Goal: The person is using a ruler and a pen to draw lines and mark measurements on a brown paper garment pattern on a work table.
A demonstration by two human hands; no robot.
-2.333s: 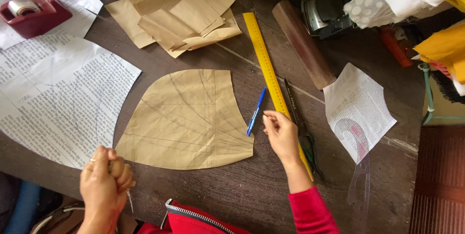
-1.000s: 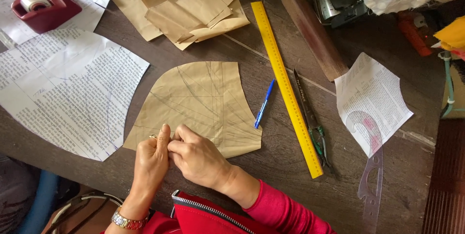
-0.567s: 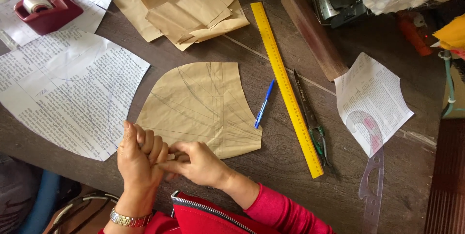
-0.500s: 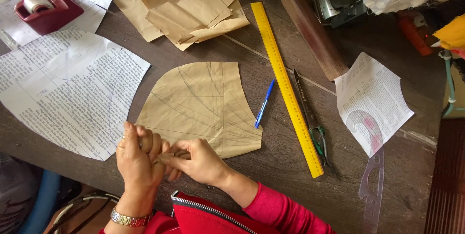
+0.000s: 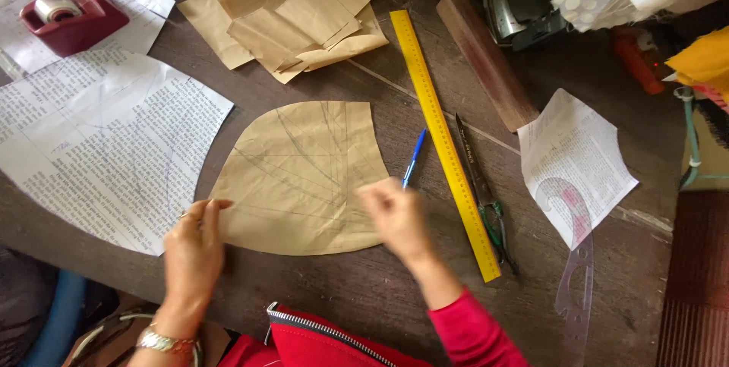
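Looking down from the head view, the only view there is, a curved piece of tan brown paper marked with pencil lines (image 5: pixel 300 177) lies flat on the dark wooden table (image 5: pixel 395 291), with its straight edges at the far and right sides and its rounded edge sweeping from the left corner along the near side. The left hand (image 5: pixel 194 249) rests at that near-left corner, fingertips (image 5: pixel 213 206) together and touching the paper's pointed end, so the paper spreads away from it to the right and far side. The right hand (image 5: pixel 395 215) is blurred over the paper's near-right part; its fingers seem loosely curled, but I cannot tell whether they pinch anything or press the sheet. The 2 hands thus sit at opposite ends of the paper's near edge, the left at the tip, the right by the straight side. Just to the far right of the right hand lies a blue pen (image 5: pixel 414 158), its long axis running near-left to far-right, nearer this hand than the left. Beyond it a long yellow ruler (image 5: pixel 444 143) slants from far-left to near-right, with dark scissors with green handles (image 5: pixel 482 185) alongside. A printed newspaper sheet (image 5: pixel 99 147) lies left of the left hand, and a red tape dispenser (image 5: pixel 72 18) sits at the far left.
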